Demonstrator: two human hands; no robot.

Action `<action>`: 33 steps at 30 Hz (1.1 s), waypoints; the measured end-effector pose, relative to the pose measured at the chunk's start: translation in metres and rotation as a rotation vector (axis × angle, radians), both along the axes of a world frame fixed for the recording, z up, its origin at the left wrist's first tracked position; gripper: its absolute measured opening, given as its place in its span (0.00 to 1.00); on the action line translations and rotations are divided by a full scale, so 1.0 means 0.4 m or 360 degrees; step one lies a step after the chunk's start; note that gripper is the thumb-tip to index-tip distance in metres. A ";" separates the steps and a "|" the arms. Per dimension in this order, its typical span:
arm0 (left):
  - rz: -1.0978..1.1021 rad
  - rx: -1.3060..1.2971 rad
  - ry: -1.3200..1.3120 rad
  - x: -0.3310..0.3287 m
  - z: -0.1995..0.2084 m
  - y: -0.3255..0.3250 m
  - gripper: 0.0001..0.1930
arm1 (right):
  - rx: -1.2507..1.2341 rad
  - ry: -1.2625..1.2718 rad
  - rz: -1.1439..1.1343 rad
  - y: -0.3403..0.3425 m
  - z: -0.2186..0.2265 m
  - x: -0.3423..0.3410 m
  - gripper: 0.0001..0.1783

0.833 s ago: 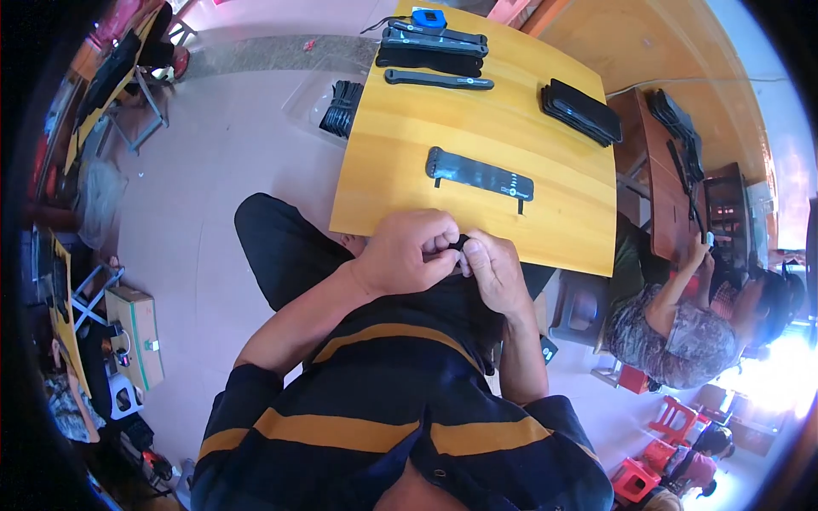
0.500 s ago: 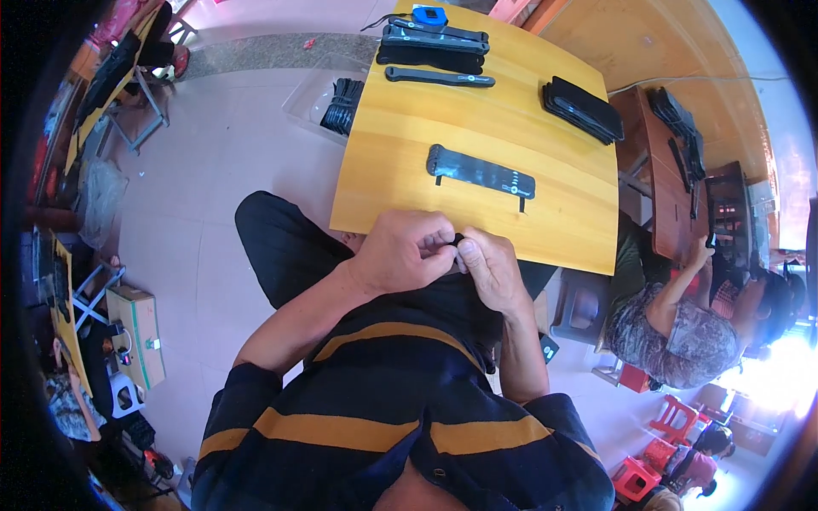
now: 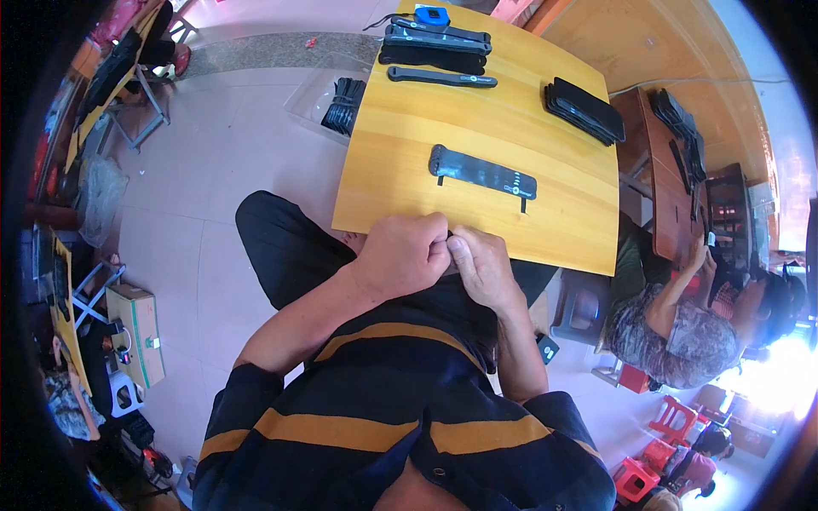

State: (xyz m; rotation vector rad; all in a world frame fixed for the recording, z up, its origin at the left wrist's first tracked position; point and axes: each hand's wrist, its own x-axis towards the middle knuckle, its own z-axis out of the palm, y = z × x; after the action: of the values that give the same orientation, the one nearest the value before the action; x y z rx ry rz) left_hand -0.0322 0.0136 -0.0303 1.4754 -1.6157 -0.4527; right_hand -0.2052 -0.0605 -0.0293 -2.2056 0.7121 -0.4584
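Left hand [image 3: 405, 255]: fingers curled into a fist, knuckles up, clamped at the black piece; brought right up against the other hand.
Right hand [image 3: 486, 264]: thumb laid forward, pinching the same piece from its side.
Black piece [image 3: 450, 235]: between the two hands, in front of the body by the near table edge; only a dark sliver shows, so its shape cannot be told.
Change: left fingers are more tightly closed than a moment ago, and less of the piece shows between the hands.
Meaning: judged from this, the grip is firmer and the handwork on the small piece is under way.
Strap [image 3: 481, 173]: flat on the table [image 3: 383, 179], just beyond the hands, touched by neither; two dark tabs stick out along its near edge. Unmoved.
Strap pile [image 3: 434, 58]: well beyond the left hand, a blue gadget [image 3: 432, 15] at its far side.
Black stack [image 3: 584, 109]: beyond and to the right of the right hand.
Bin [image 3: 294, 109]: clear, left of the table, beyond the left hand; dark bundle inside.
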 end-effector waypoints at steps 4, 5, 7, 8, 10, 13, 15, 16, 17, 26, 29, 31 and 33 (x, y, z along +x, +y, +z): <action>-0.0010 -0.0024 0.0002 0.008 -0.004 -0.009 0.05 | -0.0077 -0.0016 0.0015 0.001 -0.001 0.003 0.16; -0.0011 -0.0019 0.0004 0.014 -0.005 -0.011 0.05 | -0.0117 -0.0021 0.0022 0.002 0.000 0.003 0.15; -0.0187 0.0191 0.0323 0.032 -0.007 -0.015 0.04 | -0.0072 -0.0099 0.0037 -0.004 -0.014 0.003 0.17; -0.0189 0.0194 0.0324 0.038 -0.008 -0.018 0.04 | -0.0033 -0.0178 0.0053 -0.005 -0.019 0.002 0.19; -0.0317 0.0599 0.1006 0.046 -0.009 -0.022 0.05 | 0.0171 -0.0268 0.0061 -0.005 -0.010 -0.004 0.20; -0.0393 0.0819 0.1819 0.041 -0.003 -0.028 0.05 | 0.0452 -0.0381 0.0035 0.000 -0.014 -0.003 0.22; -0.0406 0.0759 0.1641 0.049 -0.019 -0.027 0.05 | 0.0532 -0.0404 0.0003 0.000 -0.014 0.002 0.23; -0.0421 0.0704 0.1466 0.051 -0.020 -0.026 0.04 | 0.0558 -0.0399 -0.0006 0.002 -0.013 0.004 0.23; -0.0422 0.0704 0.1467 0.050 -0.018 -0.026 0.04 | 0.0583 -0.0395 -0.0015 0.003 -0.012 0.005 0.24; -0.0464 0.0715 0.1679 0.036 -0.019 -0.021 0.05 | 0.0782 -0.0516 -0.0056 0.004 -0.041 0.009 0.26; -0.0423 0.0682 0.1647 0.033 -0.009 -0.017 0.08 | 0.0614 -0.0498 -0.0098 0.009 -0.042 0.006 0.25; -0.0579 0.0545 0.0960 0.052 0.002 -0.009 0.11 | 0.0528 -0.0413 -0.0068 0.009 -0.029 0.006 0.25; -0.0546 0.0411 0.0609 0.066 0.025 -0.016 0.16 | 0.0490 -0.0309 0.0009 0.006 -0.020 0.003 0.25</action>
State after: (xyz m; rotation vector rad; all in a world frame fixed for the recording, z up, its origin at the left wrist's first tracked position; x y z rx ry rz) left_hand -0.0060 0.0074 -0.0205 1.1955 -1.5368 -1.1036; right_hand -0.2040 -0.0582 -0.0373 -1.8469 0.6261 -0.5157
